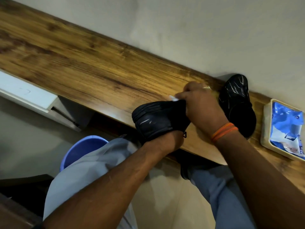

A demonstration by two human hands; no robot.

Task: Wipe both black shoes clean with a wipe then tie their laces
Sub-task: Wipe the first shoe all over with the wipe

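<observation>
At the bench edge, near the wall:
Bench [85, 68]: a long wood-grain top is seen running along a pale wall; both shoes and the wipe pack are carried at its right end.
Held shoe [156, 121]: a black shoe is raised just over the bench's front edge, sole and toe turned toward the camera; pale smears are still visible on its side.
Second shoe [237, 103]: it is set on the bench against the wall, just beyond the right hand; white streaks are seen across its toe, so it is judged not yet wiped.
Bucket [82, 151]: a blue one is seen on the floor below, partly hidden by a knee.
Tray [266, 126]: a cream tray holding a blue wipe pack [287, 128] is placed to the right of the shoes.
Left hand [166, 142]: it is tucked under the held shoe; the fingers are hidden, so the grip cannot be told, though the shoe is evidently supported by it.
Right hand [203, 103]: it is curled over the top of the held shoe, with a white wipe [173, 98] pinched under the fingertips.
Laces: none can be made out.
Progress: the first shoe is judged mid-wipe; the second shoe and both lacings are left.
</observation>
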